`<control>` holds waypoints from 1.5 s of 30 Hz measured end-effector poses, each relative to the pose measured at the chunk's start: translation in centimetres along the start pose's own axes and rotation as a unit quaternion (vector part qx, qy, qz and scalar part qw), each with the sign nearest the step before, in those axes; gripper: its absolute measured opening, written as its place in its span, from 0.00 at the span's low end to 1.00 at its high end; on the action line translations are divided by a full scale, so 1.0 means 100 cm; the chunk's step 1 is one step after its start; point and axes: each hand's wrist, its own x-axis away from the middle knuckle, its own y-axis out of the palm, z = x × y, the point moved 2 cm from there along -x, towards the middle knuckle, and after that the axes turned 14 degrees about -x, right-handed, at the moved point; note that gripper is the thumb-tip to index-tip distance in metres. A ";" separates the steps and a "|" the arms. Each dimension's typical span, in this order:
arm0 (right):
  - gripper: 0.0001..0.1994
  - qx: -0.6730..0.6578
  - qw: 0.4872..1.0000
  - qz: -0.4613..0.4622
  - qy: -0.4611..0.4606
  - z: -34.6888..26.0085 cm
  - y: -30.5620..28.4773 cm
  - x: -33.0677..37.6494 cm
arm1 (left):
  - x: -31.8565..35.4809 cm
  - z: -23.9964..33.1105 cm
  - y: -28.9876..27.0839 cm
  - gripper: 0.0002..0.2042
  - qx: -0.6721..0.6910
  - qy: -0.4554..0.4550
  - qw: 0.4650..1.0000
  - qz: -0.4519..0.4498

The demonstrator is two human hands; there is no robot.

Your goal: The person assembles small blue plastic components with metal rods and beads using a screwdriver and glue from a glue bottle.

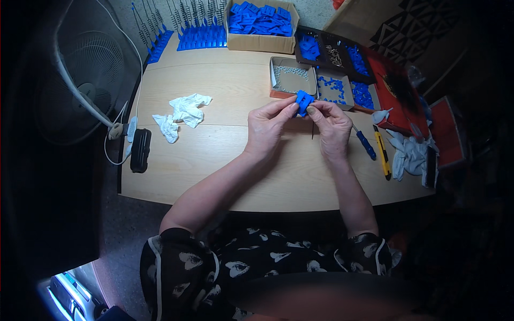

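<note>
Over the far middle of the wooden table [225,176], my left hand [267,125] and my right hand [334,128] pinch one small blue plastic part [304,101] between thumbs and fingertips. The part has slots or notches, but its finer detail is partly covered by the fingers. Just below it shows a thin dark rod [312,131]; I cannot tell whether it is joined to the part. Right behind the hands stand a small carton of tiny silvery pieces [293,80] and a shallow box of little blue pieces [333,90].
A blue-handled screwdriver [366,145] and a yellow utility knife [382,152] lie right of my hands. White crumpled tissues [184,111] lie left. At the back are a carton of blue parts [261,21] and blue racks [202,38] with upright springed rods. A fan [93,80] stands left.
</note>
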 end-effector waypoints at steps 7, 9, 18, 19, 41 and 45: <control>0.06 -0.047 0.999 0.005 0.024 0.002 -0.007 -0.002 | 0.000 0.001 0.000 0.14 0.006 -0.044 0.999 -0.017; 0.07 -0.072 0.996 0.012 0.042 0.005 -0.005 -0.001 | 0.000 0.002 0.001 0.14 0.005 -0.047 0.998 -0.033; 0.10 -0.118 0.985 -0.012 0.123 0.009 -0.005 -0.003 | -0.007 -0.008 -0.006 0.14 0.038 -0.138 0.989 -0.019; 0.10 -0.117 0.986 -0.008 0.118 0.008 -0.005 -0.004 | -0.009 -0.008 -0.006 0.14 0.051 -0.163 0.985 -0.010; 0.14 0.542 0.836 0.078 0.026 -0.083 -0.131 0.063 | -0.010 0.004 -0.099 0.16 0.199 -0.194 0.961 0.016; 0.12 0.334 0.932 0.134 0.042 -0.091 -0.089 0.058 | -0.006 0.008 -0.098 0.14 0.215 -0.202 0.955 -0.011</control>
